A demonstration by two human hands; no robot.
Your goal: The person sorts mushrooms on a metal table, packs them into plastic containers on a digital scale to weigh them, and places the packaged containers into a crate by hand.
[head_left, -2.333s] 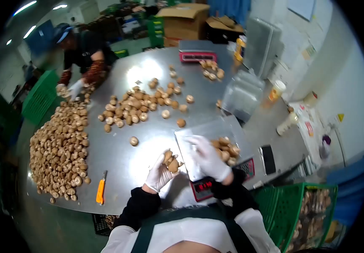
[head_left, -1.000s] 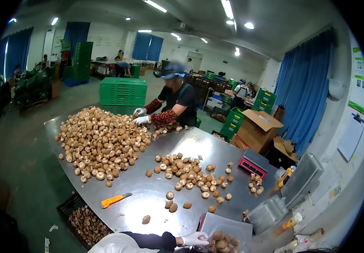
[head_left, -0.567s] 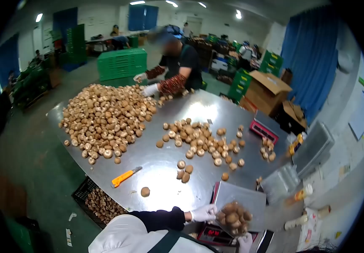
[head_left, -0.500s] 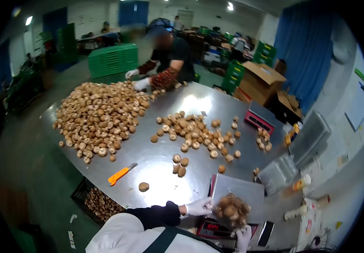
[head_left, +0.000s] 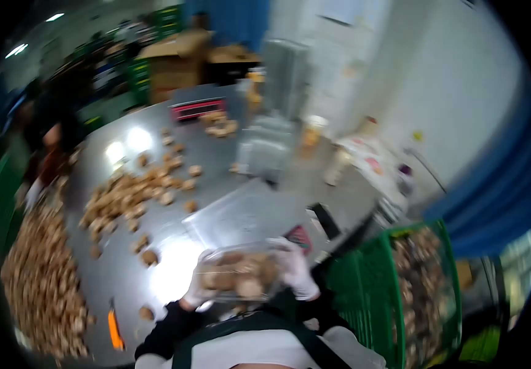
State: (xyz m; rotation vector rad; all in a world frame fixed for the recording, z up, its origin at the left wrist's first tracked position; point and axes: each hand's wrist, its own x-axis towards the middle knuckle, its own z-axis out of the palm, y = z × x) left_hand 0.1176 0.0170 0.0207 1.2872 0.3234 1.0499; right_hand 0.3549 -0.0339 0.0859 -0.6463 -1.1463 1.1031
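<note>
A clear plastic tray of brown mushrooms [head_left: 241, 273] is held close in front of my body. My left hand [head_left: 199, 284], in a white glove, is closed on its left end. On the opposite end, my gloved right hand [head_left: 295, 269] grips the tray too. Just beyond it lies the metal pan of a scale [head_left: 231, 212], with the red scale body [head_left: 299, 238] partly covered by my right hand. Loose mushrooms [head_left: 130, 194] are scattered on the steel table beyond my left hand. The view is blurred.
On my right stands a green crate [head_left: 364, 289] with packed mushrooms. A large mushroom heap [head_left: 41, 283] and an orange utility knife [head_left: 114, 329] lie left. Stacked clear trays [head_left: 268, 144], a second scale [head_left: 198, 109] and a black phone-like object [head_left: 322, 220] are also there. A co-worker [head_left: 50, 129] stands far left.
The mushroom tray has been lifted off the scale and is now between both hands near my body. My view has turned right, bringing the green crate into sight.
</note>
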